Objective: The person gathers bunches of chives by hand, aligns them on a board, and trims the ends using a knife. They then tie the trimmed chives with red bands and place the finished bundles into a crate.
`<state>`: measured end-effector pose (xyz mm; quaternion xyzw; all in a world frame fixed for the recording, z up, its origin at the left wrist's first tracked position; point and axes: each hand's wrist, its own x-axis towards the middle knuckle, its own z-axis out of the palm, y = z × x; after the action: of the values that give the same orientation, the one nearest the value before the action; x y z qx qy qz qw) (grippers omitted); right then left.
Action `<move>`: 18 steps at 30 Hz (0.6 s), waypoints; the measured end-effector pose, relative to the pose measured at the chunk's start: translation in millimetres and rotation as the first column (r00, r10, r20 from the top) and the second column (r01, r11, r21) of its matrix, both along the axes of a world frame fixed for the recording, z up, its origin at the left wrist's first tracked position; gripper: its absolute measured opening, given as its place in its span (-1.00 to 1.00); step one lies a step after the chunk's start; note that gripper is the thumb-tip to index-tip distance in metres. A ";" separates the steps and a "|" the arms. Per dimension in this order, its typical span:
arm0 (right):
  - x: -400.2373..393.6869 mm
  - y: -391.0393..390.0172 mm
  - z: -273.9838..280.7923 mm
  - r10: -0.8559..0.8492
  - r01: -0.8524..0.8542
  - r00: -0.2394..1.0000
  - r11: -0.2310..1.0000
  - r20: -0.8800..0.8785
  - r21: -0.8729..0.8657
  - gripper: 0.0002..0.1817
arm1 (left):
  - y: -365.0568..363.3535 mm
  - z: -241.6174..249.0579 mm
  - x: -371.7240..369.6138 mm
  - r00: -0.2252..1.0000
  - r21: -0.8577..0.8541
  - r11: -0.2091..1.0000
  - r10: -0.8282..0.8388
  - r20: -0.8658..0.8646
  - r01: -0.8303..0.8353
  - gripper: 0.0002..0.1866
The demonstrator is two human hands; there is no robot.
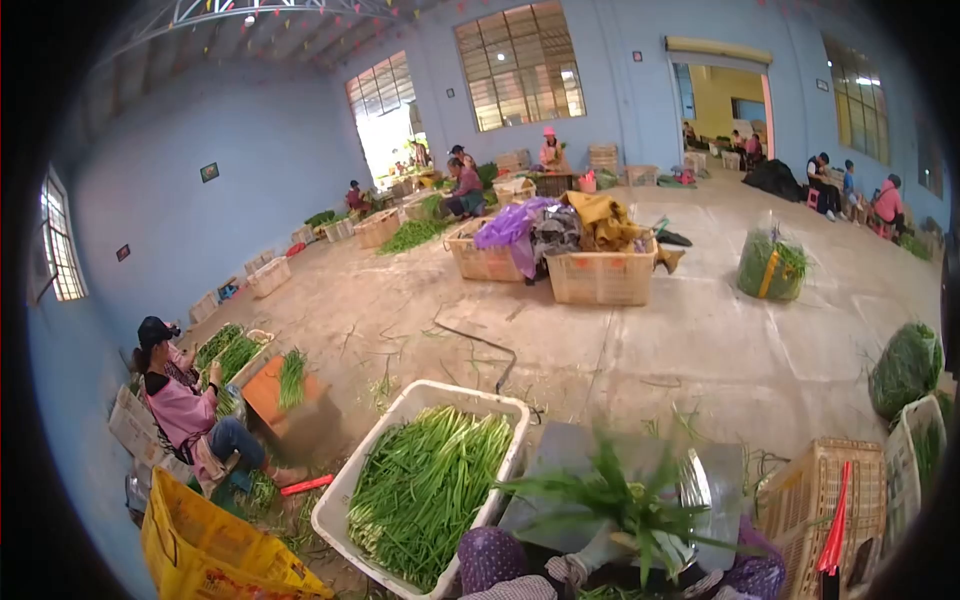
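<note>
The leafy bunch [630, 500], above the grey board [550, 455], is probably light, soft and easily bruised, best held by the stems. The left hand [603, 549] is against it; whether closed, I cannot tell. Leaves hide the right hand.

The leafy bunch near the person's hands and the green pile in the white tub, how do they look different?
The leafy bunch is much smaller; the green pile covers most of the white tub. The bunch's leaves splay out several ways, while the pile's stalks lie mostly alongside each other. The bunch looks blurry, but the pile looks clearer. Both are green, with long, thin parts.
</note>
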<state>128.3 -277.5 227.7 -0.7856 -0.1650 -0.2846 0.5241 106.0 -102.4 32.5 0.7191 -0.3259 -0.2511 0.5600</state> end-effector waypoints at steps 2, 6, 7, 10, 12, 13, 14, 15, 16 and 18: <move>-95.8 20.7 -83.9 0.029 -0.027 0.965 1.000 -0.260 0.011 -0.17 | 6.5 43.8 -4.4 0.925 -0.261 0.913 0.233 -0.300 -0.314 -0.45; -109.9 -24.0 -51.9 -0.060 0.190 0.879 0.954 -0.473 0.232 -0.43 | 51.4 146.9 -3.8 0.707 -0.542 0.737 -0.125 -0.696 -0.404 -0.63; -121.6 -37.2 -65.9 -0.366 0.270 0.668 0.931 -0.648 -0.247 -0.57 | 56.5 114.3 0.9 0.688 -0.538 0.671 -0.056 -0.724 -0.511 -0.57; -131.8 -44.5 -93.6 -0.627 0.331 0.579 0.765 -0.522 -0.552 -0.71 | 69.5 95.5 14.0 0.682 -0.605 0.624 -0.153 -0.715 -0.495 -0.51; -133.3 -23.2 -75.4 -0.489 0.468 0.742 0.868 -0.459 -0.167 -0.69 | 76.8 92.7 10.6 0.686 -0.651 0.553 -0.184 -0.704 -0.520 -0.48; -133.6 -9.2 -58.9 -0.377 0.382 0.824 0.921 -0.423 -0.075 -0.64 | 79.3 89.2 9.8 0.684 -0.646 0.556 -0.179 -0.707 -0.523 -0.48; -133.5 6.7 -42.4 -0.284 0.278 0.851 0.957 -0.442 -0.079 -0.47 | 79.8 84.3 11.4 0.695 -0.649 0.560 -0.171 -0.699 -0.515 -0.47; -132.3 22.1 -32.6 -0.190 0.172 0.868 0.982 -0.459 -0.080 -0.28 | 78.3 82.0 12.0 0.706 -0.653 0.563 -0.165 -0.689 -0.506 -0.47; -129.5 34.6 -31.7 -0.218 0.103 0.873 0.957 -0.436 -0.272 -0.06 | 74.6 85.2 8.9 0.718 -0.644 0.579 -0.138 -0.683 -0.501 -0.47; -122.3 60.5 -35.1 -0.339 -0.010 0.843 0.766 -0.417 -0.643 0.45 | 65.0 93.4 1.4 0.673 -0.628 0.577 -0.174 -0.719 -0.522 -0.47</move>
<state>6.0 -217.0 192.6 -0.9715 -0.0323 -0.0420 0.2311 107.4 -37.4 125.9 0.2610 -0.0757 -0.2738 0.9226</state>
